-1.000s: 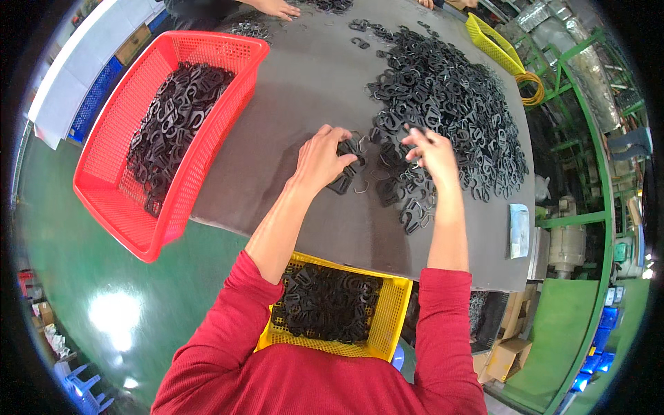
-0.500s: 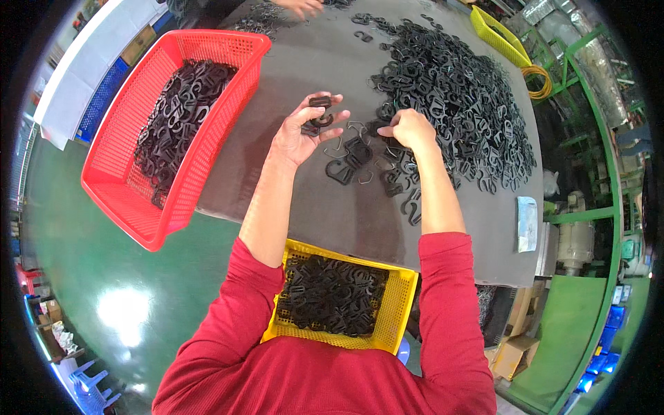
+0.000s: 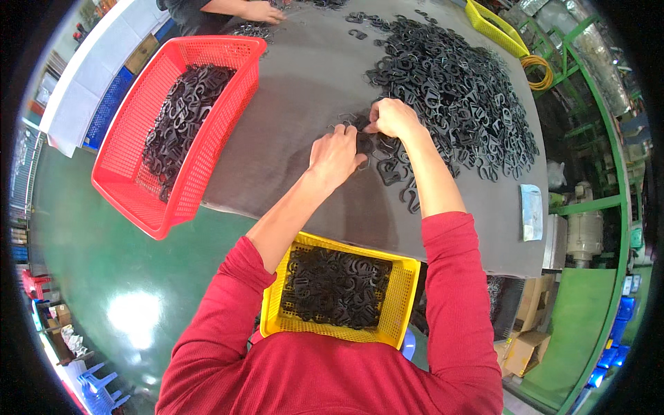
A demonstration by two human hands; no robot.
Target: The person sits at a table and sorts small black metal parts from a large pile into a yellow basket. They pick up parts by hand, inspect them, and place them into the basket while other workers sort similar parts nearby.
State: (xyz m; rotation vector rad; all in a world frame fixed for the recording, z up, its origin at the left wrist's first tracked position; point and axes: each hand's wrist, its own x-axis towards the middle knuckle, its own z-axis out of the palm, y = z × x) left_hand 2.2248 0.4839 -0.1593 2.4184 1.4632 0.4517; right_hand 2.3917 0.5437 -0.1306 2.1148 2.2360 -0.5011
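Small black plastic hooks lie in a large heap [image 3: 449,90] on the grey table. At the heap's near left edge, my right hand [image 3: 395,119] is closed in a pinch on a black hook. My left hand [image 3: 334,155] lies low beside it, palm down, its curled fingers around a black plastic hook [image 3: 363,143]. The fingertips of both hands almost meet, partly hiding the pieces between them. Thin wire-like bits lie by my left fingertips. A few loose hooks [image 3: 391,171] lie just below my right hand.
A red basket [image 3: 197,162] of black hooks stands at the left. A yellow basket [image 3: 332,335] with more hooks is close to my body. Another person's hand [image 3: 263,12] rests at the far edge. A blue-white packet [image 3: 531,212] lies right; a yellow basket [image 3: 494,28] stands far right.
My left hand has turned over and come down rightward from its raised, palm-up hold on black pieces. My right hand has shifted slightly up and left. The other person's hand has moved left.
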